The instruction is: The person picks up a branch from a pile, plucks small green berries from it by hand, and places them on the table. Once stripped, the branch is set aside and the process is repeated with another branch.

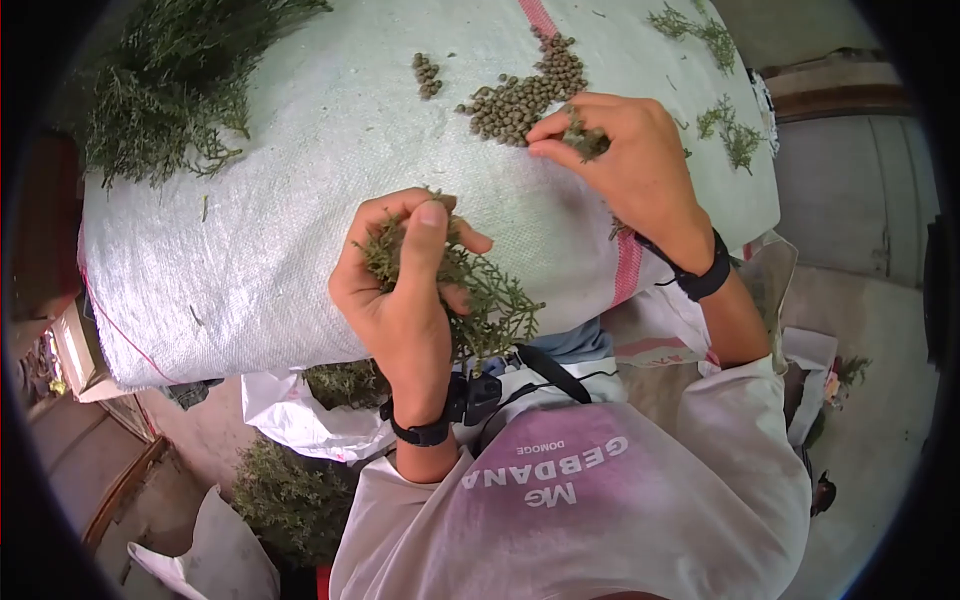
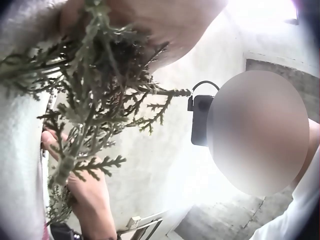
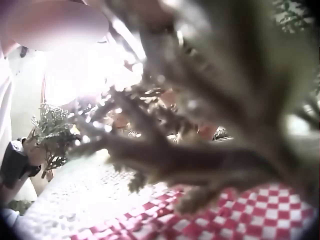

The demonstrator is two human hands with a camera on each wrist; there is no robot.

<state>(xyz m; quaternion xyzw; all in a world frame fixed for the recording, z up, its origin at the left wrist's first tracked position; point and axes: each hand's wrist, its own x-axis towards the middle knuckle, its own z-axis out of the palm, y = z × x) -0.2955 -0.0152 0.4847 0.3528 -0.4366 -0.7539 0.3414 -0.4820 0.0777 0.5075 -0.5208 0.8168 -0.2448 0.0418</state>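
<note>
My left hand (image 1: 412,315) grips a leafy conifer sprig (image 1: 497,300) over the near side of a stuffed white woven sack (image 1: 250,270). Its fronds spread out below the fingers and fill much of the left wrist view. My right hand (image 1: 652,165) has a smaller conifer sprig (image 1: 586,140) in its curled fingers. Thumb and index fingertips come together right at the edge of a pile of small round brownish seeds (image 1: 510,105); what lies between the tips is hidden. In the right wrist view a blurred conifer stem (image 3: 165,155) crosses close to the lens.
A small cluster of seeds (image 1: 427,76) lies left of the pile. Conifer branches (image 1: 170,90) are heaped at the sack's far left, with loose sprigs (image 1: 735,135) on the right. Below the sack are a white bag (image 1: 300,410) and more greenery (image 1: 290,500).
</note>
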